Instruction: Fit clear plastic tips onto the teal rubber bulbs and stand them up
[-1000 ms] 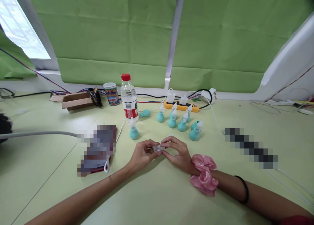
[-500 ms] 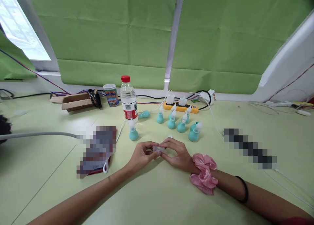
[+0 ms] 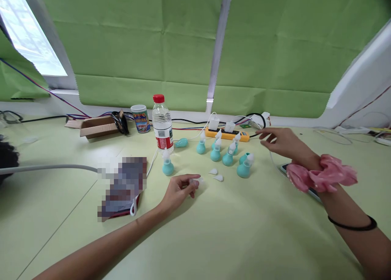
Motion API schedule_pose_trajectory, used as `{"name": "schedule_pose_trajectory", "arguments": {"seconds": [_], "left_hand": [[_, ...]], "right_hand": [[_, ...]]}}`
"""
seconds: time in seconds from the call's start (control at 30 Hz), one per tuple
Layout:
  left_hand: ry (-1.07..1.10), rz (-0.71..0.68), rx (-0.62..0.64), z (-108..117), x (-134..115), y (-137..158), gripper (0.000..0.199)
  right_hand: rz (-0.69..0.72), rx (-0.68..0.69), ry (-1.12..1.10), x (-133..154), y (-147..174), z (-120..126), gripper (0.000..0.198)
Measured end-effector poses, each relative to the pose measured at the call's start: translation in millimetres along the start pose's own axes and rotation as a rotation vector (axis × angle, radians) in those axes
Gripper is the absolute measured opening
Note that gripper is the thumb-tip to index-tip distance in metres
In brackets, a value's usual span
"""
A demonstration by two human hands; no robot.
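My left hand (image 3: 181, 190) is closed on a small clear plastic piece (image 3: 197, 182), pinched between thumb and fingers just above the table. Part of the piece is hidden by the fingers. My right hand (image 3: 279, 143) hovers off to the right, fingers apart, with nothing visible in it. Nearest to it is a teal squeeze bulb with a clear nozzle (image 3: 243, 171), tilted right, with another teal bulb (image 3: 243, 158) behind it. Several similar nozzle-topped bulbs (image 3: 215, 154) stand left of these. Two small white pointed tips (image 3: 218, 178) lie between my left hand and the bulbs.
A red-capped water bottle (image 3: 163, 129) stands behind a single nozzle-topped bulb (image 3: 168, 168). Behind the bulbs lie an orange power strip (image 3: 244, 137) and cables. At left are a can (image 3: 141, 119), an open cardboard box (image 3: 99, 127) and a blurred flat item (image 3: 124, 188).
My right hand has let go of the clear piece and moved right and away from me, uncovering the two white tips. My left hand keeps hold of the piece in nearly the same place.
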State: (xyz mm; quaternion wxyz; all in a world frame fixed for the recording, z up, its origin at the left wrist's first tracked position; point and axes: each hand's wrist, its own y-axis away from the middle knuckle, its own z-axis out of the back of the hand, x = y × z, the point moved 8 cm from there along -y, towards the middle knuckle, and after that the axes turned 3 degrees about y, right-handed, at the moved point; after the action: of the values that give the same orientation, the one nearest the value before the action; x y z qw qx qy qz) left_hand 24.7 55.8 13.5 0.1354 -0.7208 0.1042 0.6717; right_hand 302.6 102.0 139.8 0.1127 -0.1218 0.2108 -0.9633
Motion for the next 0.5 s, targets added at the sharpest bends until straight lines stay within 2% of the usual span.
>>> {"name": "schedule_pose_trajectory", "arguments": {"seconds": [0.07,0.13,0.2,0.27,0.37,0.43,0.5], "left_hand": [[0.015,0.005,-0.016,1,0,0,0.039],[0.019,-0.003,-0.037,2,-1,0,0.039],[0.013,-0.001,-0.046,3,-1,-1,0.041],[0.013,0.013,-0.033,1,1,-1,0.041],[0.028,0.029,-0.013,-1,2,-2,0.041],[0.029,0.03,-0.015,-1,2,-1,0.04],[0.009,0.019,-0.03,0,0,-1,0.037]], "right_hand": [[-0.037,0.251,0.067,-23,0,-34,0.044],[-0.042,0.427,0.024,-30,4,-60,0.056],[-0.041,0.574,-0.1,-25,12,-79,0.056],[-0.045,0.667,-0.214,-17,18,-87,0.049],[-0.007,0.679,-0.241,-11,16,-85,0.039],[0.032,0.654,-0.163,-12,12,-79,0.032],[-0.009,0.559,-0.035,-23,4,-65,0.029]]}}
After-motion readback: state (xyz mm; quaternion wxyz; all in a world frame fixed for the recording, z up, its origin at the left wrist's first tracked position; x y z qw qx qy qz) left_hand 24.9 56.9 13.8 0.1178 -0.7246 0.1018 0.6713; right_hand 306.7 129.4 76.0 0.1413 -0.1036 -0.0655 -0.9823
